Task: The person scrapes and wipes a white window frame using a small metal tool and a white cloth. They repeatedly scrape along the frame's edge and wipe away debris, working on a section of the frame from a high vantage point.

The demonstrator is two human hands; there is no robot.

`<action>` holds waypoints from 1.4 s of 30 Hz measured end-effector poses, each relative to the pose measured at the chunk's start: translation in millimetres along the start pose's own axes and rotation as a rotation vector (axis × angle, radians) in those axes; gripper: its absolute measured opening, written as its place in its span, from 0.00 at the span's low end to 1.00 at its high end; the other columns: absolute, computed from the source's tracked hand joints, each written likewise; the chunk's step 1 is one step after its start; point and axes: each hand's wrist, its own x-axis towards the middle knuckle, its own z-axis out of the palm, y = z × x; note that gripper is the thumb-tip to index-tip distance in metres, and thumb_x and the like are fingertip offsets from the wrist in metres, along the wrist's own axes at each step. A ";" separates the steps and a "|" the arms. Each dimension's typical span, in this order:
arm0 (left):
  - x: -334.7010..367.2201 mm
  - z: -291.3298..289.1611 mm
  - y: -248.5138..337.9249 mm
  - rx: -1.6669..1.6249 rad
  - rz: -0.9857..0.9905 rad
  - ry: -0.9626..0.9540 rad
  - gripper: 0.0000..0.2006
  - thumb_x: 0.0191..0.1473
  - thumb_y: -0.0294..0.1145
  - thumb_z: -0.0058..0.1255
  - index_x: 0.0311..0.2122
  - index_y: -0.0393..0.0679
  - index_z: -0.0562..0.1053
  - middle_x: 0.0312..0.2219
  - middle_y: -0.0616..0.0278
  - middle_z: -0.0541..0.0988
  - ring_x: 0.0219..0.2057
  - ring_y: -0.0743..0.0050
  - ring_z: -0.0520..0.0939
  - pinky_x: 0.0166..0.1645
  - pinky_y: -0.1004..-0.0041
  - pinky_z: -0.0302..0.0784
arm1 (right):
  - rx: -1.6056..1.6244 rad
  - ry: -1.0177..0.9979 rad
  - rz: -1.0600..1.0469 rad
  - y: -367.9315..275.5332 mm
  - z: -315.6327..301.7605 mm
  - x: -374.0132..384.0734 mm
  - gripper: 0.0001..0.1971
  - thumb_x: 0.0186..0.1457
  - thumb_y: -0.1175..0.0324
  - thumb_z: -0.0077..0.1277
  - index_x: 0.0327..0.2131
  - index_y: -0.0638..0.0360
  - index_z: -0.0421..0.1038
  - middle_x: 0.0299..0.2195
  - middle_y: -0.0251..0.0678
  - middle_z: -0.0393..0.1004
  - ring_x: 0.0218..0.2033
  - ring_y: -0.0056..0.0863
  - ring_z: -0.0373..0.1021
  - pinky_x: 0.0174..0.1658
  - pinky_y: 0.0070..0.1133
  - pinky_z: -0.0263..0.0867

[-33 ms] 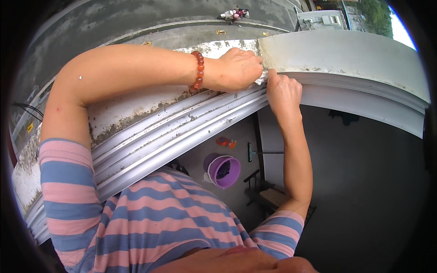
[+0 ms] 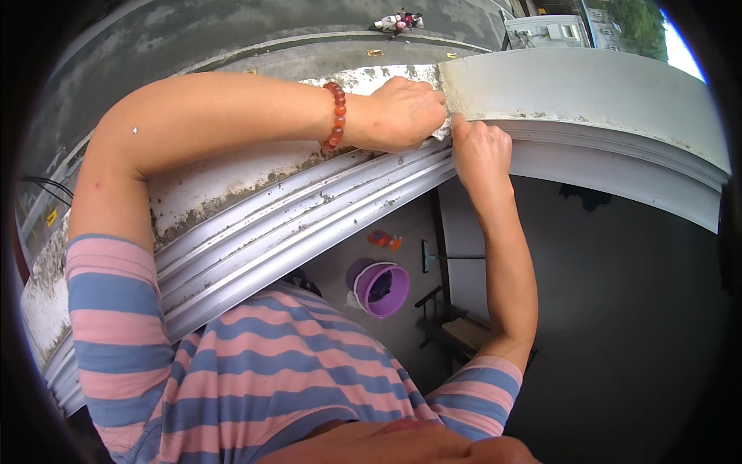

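Observation:
My left hand, with a beaded bracelet on its wrist, is closed at the corner of the dirt-spotted white ledge. A small white crumpled bit shows under its fingertips; I cannot tell whether it is cloth or paper. Close beside it, my right hand is curled, its index finger pointing into the same corner above the metal window track. Whatever its fingers pinch, if anything, is hidden. My left arm bends out over the ledge, while the right one reaches up on the inner side.
Down inside, a purple bucket with dark contents stands on the floor near an orange spray bottle, a squeegee and a dark chair. Outside, far below, lies a street with a scooter.
My right forearm has shifted slightly to the right and the hand a little upward. The left hand keeps its place at the corner.

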 end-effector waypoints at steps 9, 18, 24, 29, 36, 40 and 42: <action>-6.1 -8.2 -16.7 -0.035 -0.022 0.007 0.06 0.37 0.24 0.49 0.25 0.39 0.76 0.31 0.54 0.77 0.36 0.54 0.78 0.35 0.62 0.74 | -0.072 -0.167 -0.335 12.3 -17.2 20.6 0.05 0.44 0.73 0.46 0.24 0.56 0.73 0.21 0.39 0.74 0.27 0.37 0.73 0.30 0.30 0.68; -53.1 -37.3 7.1 0.062 0.059 -0.083 0.05 0.35 0.22 0.47 0.21 0.34 0.73 0.25 0.53 0.74 0.31 0.55 0.76 0.33 0.62 0.73 | 0.110 -0.290 -0.375 -2.9 -43.8 26.2 0.05 0.47 0.72 0.44 0.25 0.60 0.70 0.24 0.45 0.74 0.29 0.43 0.72 0.34 0.33 0.67; -53.1 -73.0 21.9 0.063 -0.063 -0.049 0.06 0.46 0.22 0.46 0.30 0.34 0.74 0.25 0.53 0.71 0.32 0.55 0.75 0.37 0.63 0.69 | 0.350 -0.113 -0.081 16.4 -76.0 13.1 0.08 0.52 0.67 0.46 0.28 0.62 0.69 0.21 0.46 0.72 0.26 0.46 0.69 0.33 0.34 0.64; -15.2 -53.1 30.8 -0.169 -0.116 0.063 0.07 0.49 0.24 0.48 0.34 0.34 0.74 0.32 0.50 0.75 0.34 0.55 0.77 0.41 0.65 0.70 | 0.448 0.020 0.188 48.8 -90.3 -37.8 0.08 0.53 0.66 0.44 0.29 0.61 0.67 0.20 0.46 0.72 0.25 0.46 0.69 0.29 0.34 0.64; 11.8 15.2 24.5 -0.107 0.016 0.185 0.05 0.43 0.23 0.50 0.29 0.40 0.72 0.30 0.56 0.74 0.34 0.55 0.76 0.36 0.64 0.71 | 0.246 0.130 0.268 12.3 -51.2 -77.2 0.05 0.52 0.70 0.44 0.26 0.61 0.63 0.15 0.44 0.71 0.19 0.44 0.70 0.23 0.34 0.65; 8.4 21.7 24.7 -0.048 0.055 0.116 0.04 0.43 0.26 0.51 0.28 0.41 0.73 0.29 0.56 0.74 0.34 0.56 0.76 0.35 0.62 0.71 | 0.156 0.140 0.241 -7.6 -19.3 -68.3 0.04 0.42 0.76 0.47 0.22 0.60 0.62 0.14 0.43 0.71 0.18 0.39 0.72 0.21 0.29 0.67; 5.5 16.9 25.6 -0.072 0.029 0.074 0.04 0.44 0.27 0.51 0.27 0.41 0.74 0.29 0.57 0.73 0.36 0.56 0.75 0.36 0.61 0.71 | 0.128 0.128 0.238 -12.4 -12.1 -61.0 0.04 0.42 0.76 0.48 0.22 0.60 0.62 0.14 0.43 0.71 0.18 0.38 0.72 0.22 0.29 0.67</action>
